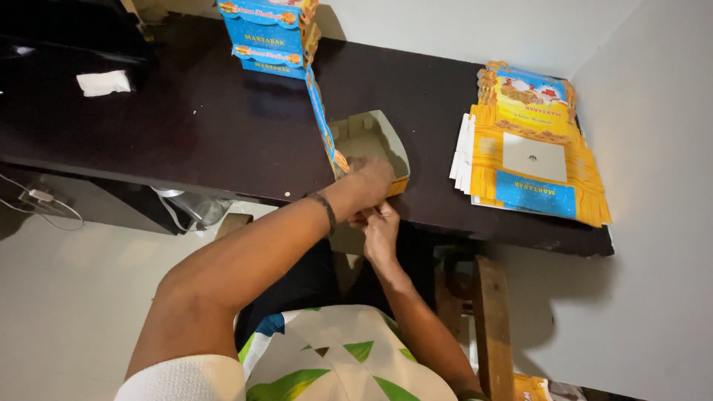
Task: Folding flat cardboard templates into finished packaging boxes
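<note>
While my left hand (369, 177) presses down on the near corner of the open box (369, 141), my right hand (380, 226) comes up from just below the desk edge and pinches at the same corner, fingers closed on what looks like a flap, though I can't quite see the flap itself. Left is gripping the box wall, fingers curled over it. The box sits right at the front edge of the dark desk (186, 126), straight ahead of me and touching both hands. Its long axis runs away from me, slightly to the right, and its tall blue lid (321, 119) stands upright along the left side. Left hand is on top of it, right hand just under, so both are equally close; the corner between them is the whole story here.

Further back on the desk, a stack of finished blue boxes (269, 33) stands near the wall. Off to my right lies a pile of flat yellow-and-blue blanks (531, 148), well apart from the box, pushed into the corner by the white wall (653, 111). A white scrap (102, 82) lies far left. Below the desk, pale floor (67, 297), some cables, and a wooden stool leg (492, 319) by my right arm
</note>
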